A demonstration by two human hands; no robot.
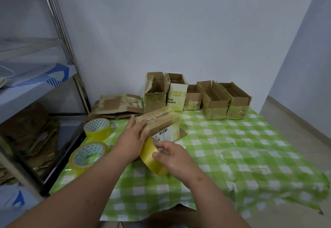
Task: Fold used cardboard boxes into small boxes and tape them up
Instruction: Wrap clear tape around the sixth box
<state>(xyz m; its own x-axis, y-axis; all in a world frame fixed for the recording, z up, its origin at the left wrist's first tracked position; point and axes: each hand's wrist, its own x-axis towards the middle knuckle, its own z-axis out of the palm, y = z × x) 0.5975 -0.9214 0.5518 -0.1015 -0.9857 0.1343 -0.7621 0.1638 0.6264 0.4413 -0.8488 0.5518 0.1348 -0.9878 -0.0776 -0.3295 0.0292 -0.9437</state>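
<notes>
As left hand (131,139) grips, tape-glossed box (158,123), barcode label

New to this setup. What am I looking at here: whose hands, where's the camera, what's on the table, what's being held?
There is no robot: a person works bare-handed, and the single head-worn camera looks forward and down. The left hand grips a small cardboard box partly wrapped in yellowish tape. The right hand holds a yellow tape roll against it. On the green checked tablecloth lie two spare tape rolls at left, a stack of flattened cardboard behind them, and a row of finished open boxes by the wall. A metal shelf stands at left.
</notes>
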